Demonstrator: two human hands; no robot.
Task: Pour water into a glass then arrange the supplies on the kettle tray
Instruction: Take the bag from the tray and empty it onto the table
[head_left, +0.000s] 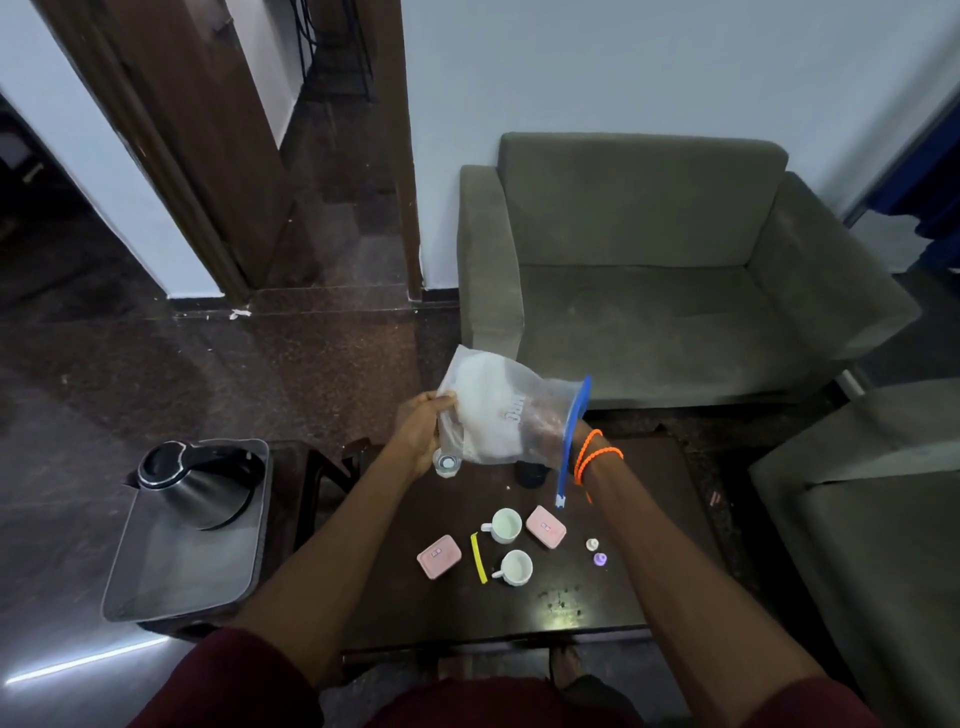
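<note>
A clear zip bag (501, 410) with a blue seal strip hangs above the dark table (649, 587), held between both hands. My left hand (423, 431) grips its left edge. My right hand is hidden behind the bag; only the wrist with orange bands (592, 457) shows. Under the bag stands a small glass (447, 464). On the table lie two white cups (505, 525) (515, 567), two pink boxes (439, 556) (545, 527), a yellow stick (478, 558) and two small caps (596, 552). The steel kettle (200, 480) stands on the grey tray (182, 577) at left.
A grey armchair (665, 270) stands behind the table and another seat (862, 519) at right. A dark round object (530, 474) sits on the table behind the bag. An open doorway (332, 156) lies at back left.
</note>
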